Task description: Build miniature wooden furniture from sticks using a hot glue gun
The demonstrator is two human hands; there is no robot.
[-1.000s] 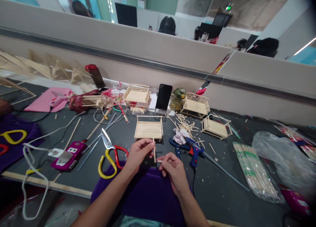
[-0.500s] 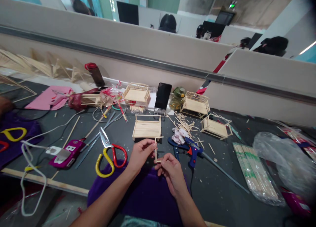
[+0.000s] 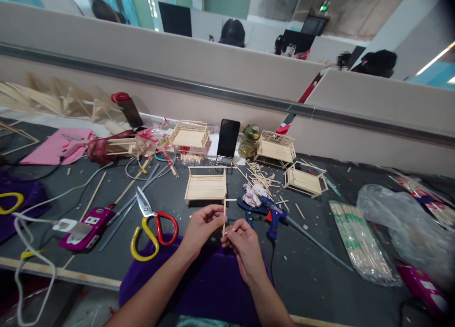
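My left hand pinches a small frame of thin wooden sticks between thumb and fingers; its long stick stands roughly upright, with a short crosspiece pointing right at the top. My right hand has its thumb and fingertips closed on the short stick at the frame's lower end. Just beyond the hands stands a small stick-built bed with a slatted top. Scissors with red and yellow handles lie left of my left hand. A blue glue gun rests right of my right hand, beside crumpled tissue.
Farther back are more stick-built models, a phone on a stand and loose sticks. Bagged stick bundles lie right. A purple device with a white cable lies left. A low partition borders the table.
The view has shifted so that the table's objects appear farther left. Both hands keep hold of the stick frame, which has turned slightly, and my right fingers sit closer around its lower end.
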